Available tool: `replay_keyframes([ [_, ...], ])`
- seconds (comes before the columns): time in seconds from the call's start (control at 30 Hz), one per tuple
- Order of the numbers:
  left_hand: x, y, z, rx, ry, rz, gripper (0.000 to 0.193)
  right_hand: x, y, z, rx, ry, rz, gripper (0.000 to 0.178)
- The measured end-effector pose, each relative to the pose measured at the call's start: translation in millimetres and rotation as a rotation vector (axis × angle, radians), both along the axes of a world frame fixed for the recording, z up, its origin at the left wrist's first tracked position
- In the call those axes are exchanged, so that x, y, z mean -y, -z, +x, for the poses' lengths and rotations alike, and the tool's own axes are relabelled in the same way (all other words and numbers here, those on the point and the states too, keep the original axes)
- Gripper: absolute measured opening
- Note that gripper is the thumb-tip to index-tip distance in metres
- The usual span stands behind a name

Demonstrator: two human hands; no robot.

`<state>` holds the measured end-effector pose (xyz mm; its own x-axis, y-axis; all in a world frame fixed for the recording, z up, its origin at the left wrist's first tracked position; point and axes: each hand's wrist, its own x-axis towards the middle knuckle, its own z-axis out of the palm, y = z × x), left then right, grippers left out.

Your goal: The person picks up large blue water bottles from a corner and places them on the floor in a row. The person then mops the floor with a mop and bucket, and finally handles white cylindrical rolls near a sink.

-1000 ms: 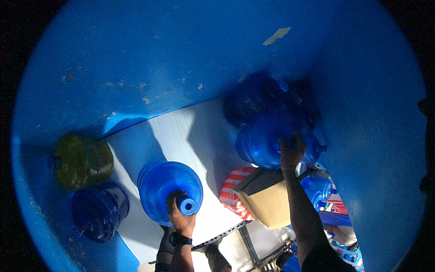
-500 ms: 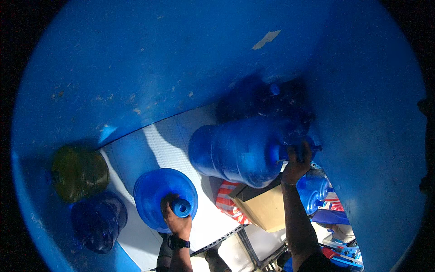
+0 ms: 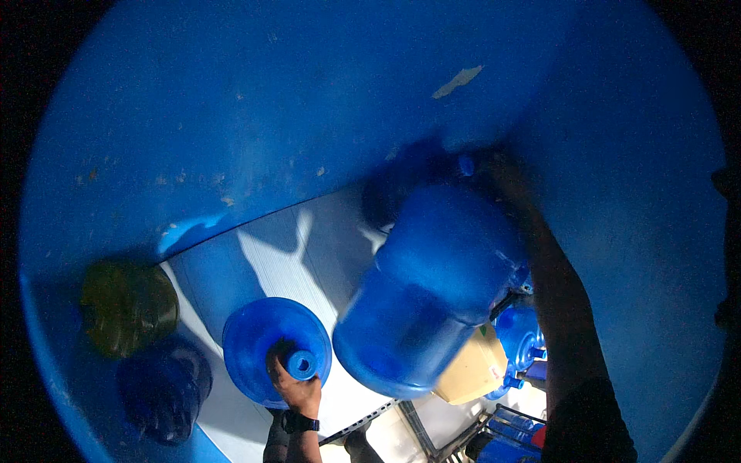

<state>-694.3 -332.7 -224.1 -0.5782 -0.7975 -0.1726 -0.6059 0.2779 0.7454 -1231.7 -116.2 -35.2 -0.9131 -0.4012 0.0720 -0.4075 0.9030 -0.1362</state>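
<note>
With my left hand [image 3: 297, 382] I hold the neck of a translucent blue water jug [image 3: 262, 332], whose mouth faces up on the white ribbed surface. A larger blue water jug [image 3: 432, 293] lies tilted to the right, its rounded bottom towards the lower left. My right arm reaches past this jug's right side into deep shadow. My right hand [image 3: 505, 177] is dim at the far corner, near a small blue cap or neck [image 3: 465, 165]; its fingers cannot be made out.
High blue walls [image 3: 255, 123] stand behind and to the right. At the left lie a yellowish-green jug [image 3: 131, 309] and a dark blue jug [image 3: 166, 390]. A cardboard box [image 3: 471, 370], more blue jugs [image 3: 519, 336] and a black metal frame [image 3: 421, 424] are at the lower right.
The larger jug has swung round, its bottom now lower and nearer, covering part of the box. My right hand has moved up and away into the shadow. My left hand keeps its hold.
</note>
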Motion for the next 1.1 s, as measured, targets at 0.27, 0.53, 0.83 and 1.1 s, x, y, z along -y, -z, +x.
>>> replay_keyframes([
  [0.27, 3, 1, 1, 0.001, 0.074, -0.002, 0.096, 19, 71, -22, 0.235, 0.172, 0.183, 0.045],
  [0.53, 1, -23, -7, -0.055, -0.199, 0.039, 0.087, 3, 91, -21, 0.254, 0.204, 0.132, 0.048],
  [0.83, 21, -43, 28, -0.29, -0.458, -0.017, 0.056, 0, 95, 26, 0.189, 0.206, 0.072, 0.053],
  [1.1, 13, -53, 99, -0.457, -0.65, -0.088, 0.068, 37, 105, 115, -0.05, 0.28, -0.001, 0.057],
])
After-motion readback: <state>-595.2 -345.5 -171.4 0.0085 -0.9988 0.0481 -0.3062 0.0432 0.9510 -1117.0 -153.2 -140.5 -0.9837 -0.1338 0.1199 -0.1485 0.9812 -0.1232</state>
